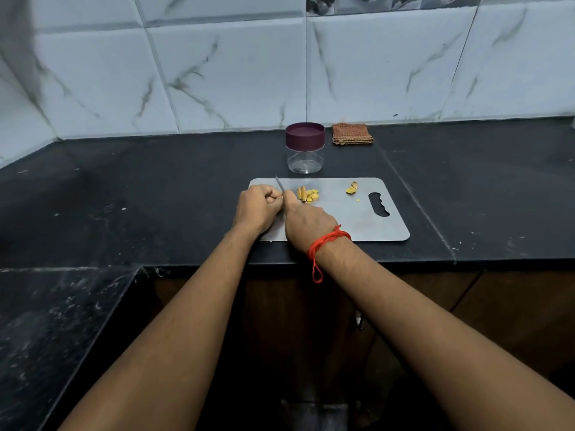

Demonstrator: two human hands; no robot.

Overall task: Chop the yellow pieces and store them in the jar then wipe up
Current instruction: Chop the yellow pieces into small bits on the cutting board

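Home kitchen, black stone countertop (155, 181) set against white marble-look wall tiles (233, 73), steel chopping board (342, 219), clear jar (305, 150) with purple lid, folded checked cloth (351, 133), brown cabinet doors (513, 306) below.

- Left hand (258, 208), fingers curled, meets the right hand (306, 223) on the grey cutting board (357, 225).
- Right hand holds a knife (279, 183), its blade showing between them.
- Yellow pieces (308, 195) lie just beside.
- Jar (305, 150) and cloth (351, 134) sit behind on the desk (155, 197).
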